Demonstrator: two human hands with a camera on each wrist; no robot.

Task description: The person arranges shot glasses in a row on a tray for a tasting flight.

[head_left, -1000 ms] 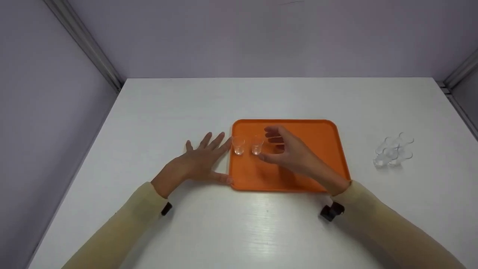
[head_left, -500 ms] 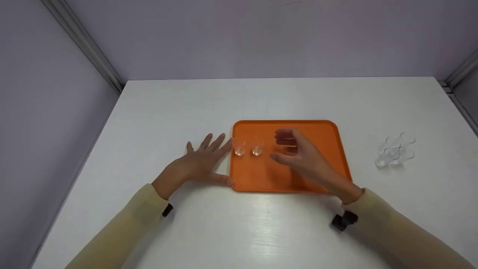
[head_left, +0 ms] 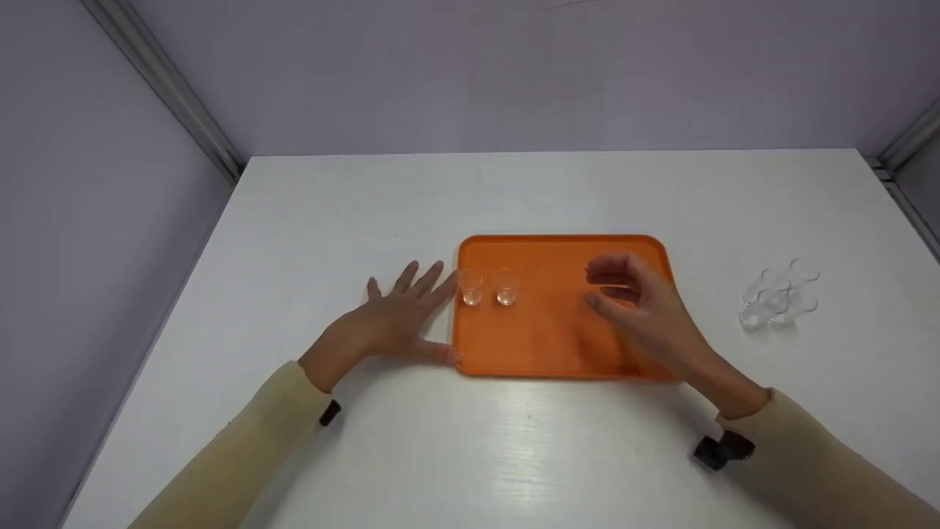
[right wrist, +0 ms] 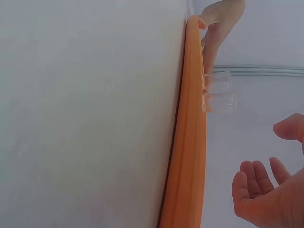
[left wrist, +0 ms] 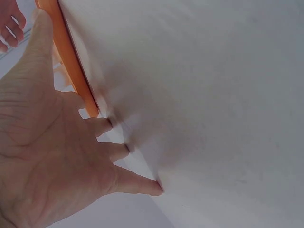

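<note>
The left hand (head_left: 389, 323) lies flat on the white table (head_left: 514, 455) with its fingers spread out straight. It holds nothing. Its thumb and pointing finger touch the left edge of the orange tray (head_left: 543, 345).

The right hand (head_left: 646, 312) floats over the right side of the tray. Its fingers are bent a little, loose and half open, and there is nothing in it. It does not touch the tray.

Two small clear cups (head_left: 488, 286) stand up straight on the tray, side by side, near the left edge. They are close to the left hand's fingertips and well apart from the right hand.

More little clear cups (head_left: 777, 295) sit in a bunch on the table, to the right of the tray.

The person wears pale yellow sleeves (head_left: 242, 455). A small black thing (head_left: 723, 448) sits under the right wrist.
</note>
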